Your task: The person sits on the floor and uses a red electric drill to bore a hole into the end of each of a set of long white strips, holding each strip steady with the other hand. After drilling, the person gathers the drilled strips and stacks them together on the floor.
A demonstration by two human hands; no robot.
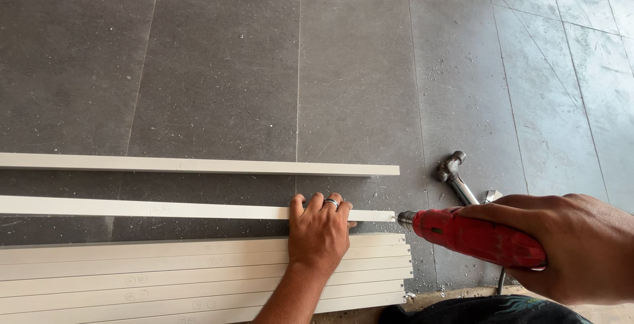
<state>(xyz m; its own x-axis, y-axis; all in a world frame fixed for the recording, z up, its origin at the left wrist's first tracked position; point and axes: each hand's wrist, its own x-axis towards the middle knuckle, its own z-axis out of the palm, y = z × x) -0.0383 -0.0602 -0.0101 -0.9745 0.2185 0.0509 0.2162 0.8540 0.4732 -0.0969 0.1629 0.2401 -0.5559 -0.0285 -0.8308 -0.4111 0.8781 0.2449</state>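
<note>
Red drill lies horizontal, tip at the end of a white strip on the grey floor. Right hand wraps the drill body; rear of drill hidden. Left hand rests flat, fingers together, on strip and stacked strips, w/ left ends cut off. Hammer just behind drill, handle partly hidden.

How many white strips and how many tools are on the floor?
White plastic trunking strips: 7
Red power drill: 1, in the right hand
Hammer: 1
Total: 9
The left hand presses on the strips.
</note>
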